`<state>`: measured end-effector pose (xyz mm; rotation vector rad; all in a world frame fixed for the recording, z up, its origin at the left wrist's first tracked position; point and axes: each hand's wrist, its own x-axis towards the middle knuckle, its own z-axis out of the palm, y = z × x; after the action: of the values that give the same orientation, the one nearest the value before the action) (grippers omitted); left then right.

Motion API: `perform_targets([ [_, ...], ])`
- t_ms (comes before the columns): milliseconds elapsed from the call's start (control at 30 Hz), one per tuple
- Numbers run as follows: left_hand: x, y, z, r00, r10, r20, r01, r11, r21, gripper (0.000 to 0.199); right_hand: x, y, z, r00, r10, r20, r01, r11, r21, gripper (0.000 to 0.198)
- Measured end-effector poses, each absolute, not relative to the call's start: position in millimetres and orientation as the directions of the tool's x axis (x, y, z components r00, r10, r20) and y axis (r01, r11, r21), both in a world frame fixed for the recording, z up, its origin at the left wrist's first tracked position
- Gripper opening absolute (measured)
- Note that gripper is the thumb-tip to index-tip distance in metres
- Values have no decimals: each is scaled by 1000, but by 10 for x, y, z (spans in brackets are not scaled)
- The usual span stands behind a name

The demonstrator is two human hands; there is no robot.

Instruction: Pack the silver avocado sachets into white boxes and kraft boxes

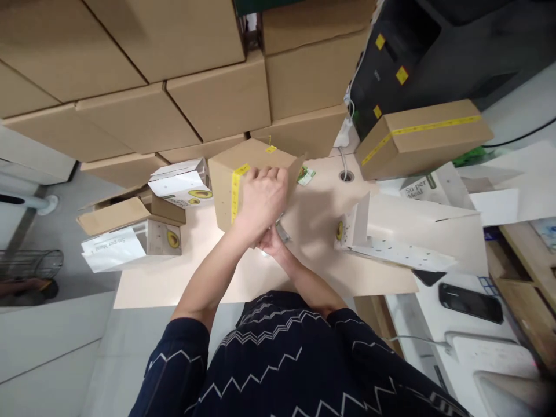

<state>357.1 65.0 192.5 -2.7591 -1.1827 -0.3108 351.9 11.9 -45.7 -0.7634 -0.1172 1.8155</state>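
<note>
In the head view, a brown cardboard box (pixel 225 194) with yellow printed tape stands tilted on the pale table. My left hand (pixel 266 194) lies across its near side, fingers curled over the upper part of the cardboard. Below and partly behind it, my right hand (pixel 273 240) is closed near the box's lower corner. A small greyish clear item (pixel 284 233) shows beside the right fingers; its kind is not clear. Part of the box is hidden behind my left hand and wrist. A small green-and-white packet or card (pixel 306 175) lies just right of the box.
Open white printed cartons stand at the left (pixel 158 237) and right (pixel 408 226) of the table (pixel 304 272). Large brown boxes (pixel 217 95) are stacked behind. A taped box (pixel 425 136) sits at the back right by a dark machine (pixel 403 63). A black phone (pixel 471 303) lies on the right.
</note>
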Motion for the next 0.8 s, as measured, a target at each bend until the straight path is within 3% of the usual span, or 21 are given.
perform_targets([
  [133,3871,797,1959,783,564,263,597,-799,-64,24,3615,63,-226,-275,843,-463,-915,-377,-143,70],
  [367,4037,786,2184,840,441,316,488,-868,-87,26,3666,-141,138,-412,808,-422,-901,-430,57,80],
  [467,4029,726,2407,839,440,322,483,-873,-66,27,3687,-216,294,-434,826,-359,-885,-466,-1,86],
  [633,3925,639,2730,820,473,322,511,-858,-41,34,3839,-219,386,-290,894,-342,-883,-387,-264,84],
  [800,3729,490,2842,739,495,458,496,-859,128,37,4107,-162,409,-177,918,-355,-857,-321,-403,82],
])
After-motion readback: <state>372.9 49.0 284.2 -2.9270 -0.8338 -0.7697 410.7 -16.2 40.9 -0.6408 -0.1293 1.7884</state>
